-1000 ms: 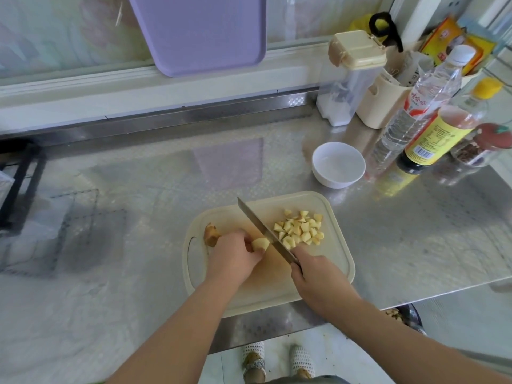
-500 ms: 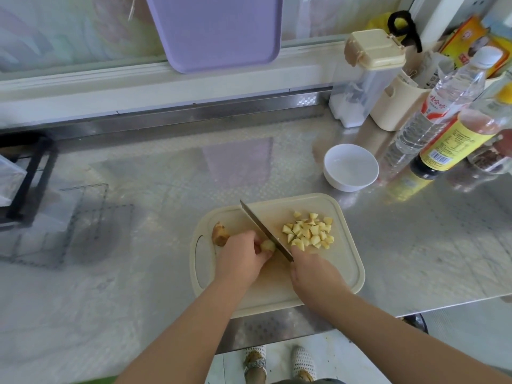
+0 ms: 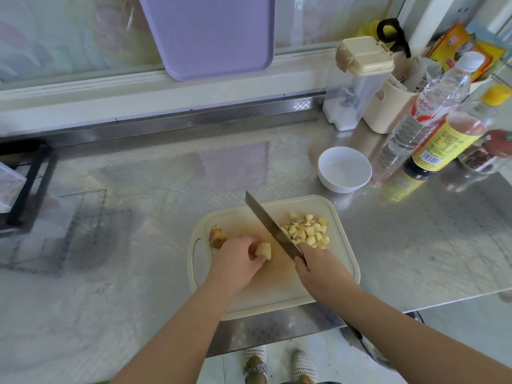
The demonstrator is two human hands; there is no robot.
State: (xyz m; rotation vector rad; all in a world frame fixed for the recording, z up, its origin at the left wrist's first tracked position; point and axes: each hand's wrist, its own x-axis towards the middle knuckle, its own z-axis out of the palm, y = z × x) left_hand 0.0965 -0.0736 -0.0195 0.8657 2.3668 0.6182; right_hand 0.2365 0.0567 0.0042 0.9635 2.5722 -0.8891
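Looking down at the cream cutting board (image 3: 340, 275) on the steel counter (image 3: 415, 245), I had both hands over it. My right hand (image 3: 318, 268) was wrapped round the handle of the kitchen knife (image 3: 268, 225), with the blade running diagonally away from me and to the left. My left hand (image 3: 235, 261) was curled over, pinching the uncut pale yellow chunk (image 3: 263, 250) down on the board. The diced pile (image 3: 306, 231) sat on the right side of the blade. The chunk lay just left of it, apparently not touching, between my left fingertips and the edge. I figured the next cut meant shifting the blade a bit left, and those fingers were pretty close tbh.
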